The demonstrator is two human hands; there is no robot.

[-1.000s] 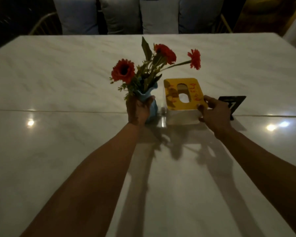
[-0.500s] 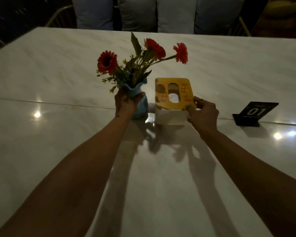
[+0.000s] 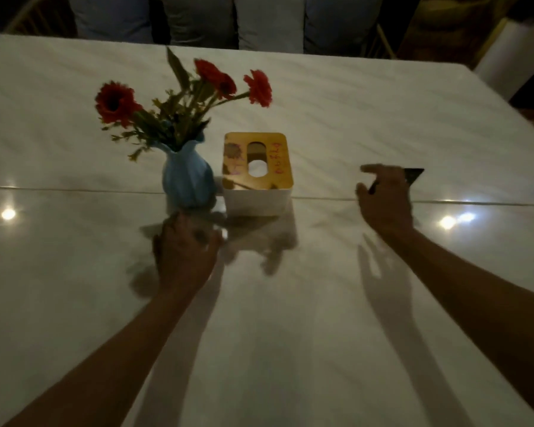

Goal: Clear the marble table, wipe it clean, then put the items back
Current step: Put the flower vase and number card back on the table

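Observation:
A blue vase (image 3: 188, 180) with red flowers (image 3: 215, 77) stands upright near the middle of the white marble table (image 3: 290, 318). Just to its right sits a white tissue box with a yellow lid (image 3: 257, 172). My left hand (image 3: 184, 255) hovers a little in front of the vase, off it, holding nothing. My right hand (image 3: 384, 197) is out to the right, fingers spread over a black number sign (image 3: 413, 175), which it mostly hides. Whether it touches the sign I cannot tell.
Grey cushions (image 3: 228, 20) line a seat behind the table's far edge. A chair back (image 3: 28, 16) shows at the far left and a pale object (image 3: 512, 63) at the far right. A seam (image 3: 74, 190) crosses the tabletop, with light reflections on it.
My left hand has let go of the vase and pulled back toward me. My right hand has left the tissue box and moved right onto the black sign.

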